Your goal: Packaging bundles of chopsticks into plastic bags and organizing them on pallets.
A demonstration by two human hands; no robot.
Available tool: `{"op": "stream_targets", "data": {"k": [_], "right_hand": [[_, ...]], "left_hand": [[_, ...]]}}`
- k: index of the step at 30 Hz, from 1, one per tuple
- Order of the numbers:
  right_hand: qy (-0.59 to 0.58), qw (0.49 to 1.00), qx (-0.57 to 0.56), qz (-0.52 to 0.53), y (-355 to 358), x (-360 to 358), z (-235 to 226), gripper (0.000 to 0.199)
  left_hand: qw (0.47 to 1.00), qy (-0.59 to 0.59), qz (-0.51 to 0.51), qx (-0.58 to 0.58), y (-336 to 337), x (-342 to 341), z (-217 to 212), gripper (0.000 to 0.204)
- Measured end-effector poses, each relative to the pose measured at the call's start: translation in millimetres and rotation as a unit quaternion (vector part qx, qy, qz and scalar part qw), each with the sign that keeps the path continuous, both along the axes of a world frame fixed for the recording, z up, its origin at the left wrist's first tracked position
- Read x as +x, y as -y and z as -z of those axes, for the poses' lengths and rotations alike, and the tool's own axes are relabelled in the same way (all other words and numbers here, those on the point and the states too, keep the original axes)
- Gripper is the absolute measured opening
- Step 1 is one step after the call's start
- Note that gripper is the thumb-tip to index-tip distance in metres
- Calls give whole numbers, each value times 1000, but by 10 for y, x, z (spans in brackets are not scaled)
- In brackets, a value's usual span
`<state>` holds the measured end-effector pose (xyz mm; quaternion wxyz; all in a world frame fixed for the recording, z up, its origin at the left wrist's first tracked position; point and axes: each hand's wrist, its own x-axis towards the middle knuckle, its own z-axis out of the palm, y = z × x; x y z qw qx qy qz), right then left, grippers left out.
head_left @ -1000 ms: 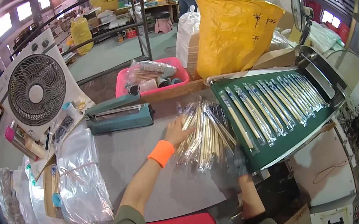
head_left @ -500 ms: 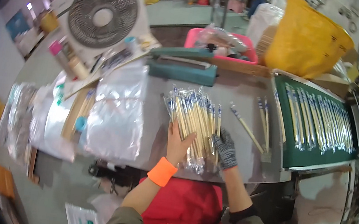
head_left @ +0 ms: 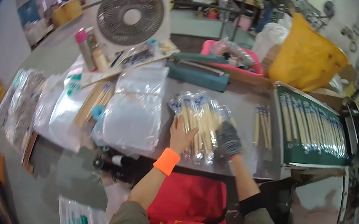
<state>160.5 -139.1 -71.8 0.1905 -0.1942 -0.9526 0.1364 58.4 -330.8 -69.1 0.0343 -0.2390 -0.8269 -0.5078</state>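
A thick pile of slim, pale wooden sticks in clear sleeves with blue-printed ends point(head_left: 201, 117), looking like wrapped chopsticks, lies fanned out on the grey table in front of me. My left hand point(head_left: 181, 135), bare with an orange wristband, grips the pile's left side, its thumb over the top. In a grey knitted glove, my right hand point(head_left: 229, 140) is curled against the right edge of the pile, slightly blurred; what lies under its fingers is partly hidden. A few loose wrapped sticks point(head_left: 263, 126) rest farther right.
On the right, a green board point(head_left: 281, 148) carries a row of wrapped sticks. Clear plastic bags point(head_left: 133, 119) lie left of the pile. Behind stand a teal box point(head_left: 198, 76), a pink basket point(head_left: 258, 61), a yellow sack point(head_left: 307, 56) and a fan point(head_left: 131, 15).
The view has shifted, moving the far things rightward. The stick that lay apart just right of the pile is now beside my right hand, against the pile. Both hands stay at the pile's sides.
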Motion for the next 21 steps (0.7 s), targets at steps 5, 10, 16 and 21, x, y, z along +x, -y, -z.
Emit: {"op": "stream_targets", "data": {"k": [5, 10, 16, 21], "right_hand": [[-101, 995, -8, 7, 534, 27, -47, 41], [-159, 987, 25, 8, 242, 262, 21, 31], [-165, 986, 7, 13, 363, 126, 92, 30], [-153, 988, 2, 18, 236, 176, 80, 31]], "left_hand": [[998, 34, -3, 48, 95, 94, -114, 64], [995, 46, -26, 84, 34, 14, -165, 32], [965, 124, -89, 214, 250, -227, -39, 25], [933, 286, -35, 216, 214, -349, -184, 27]]}}
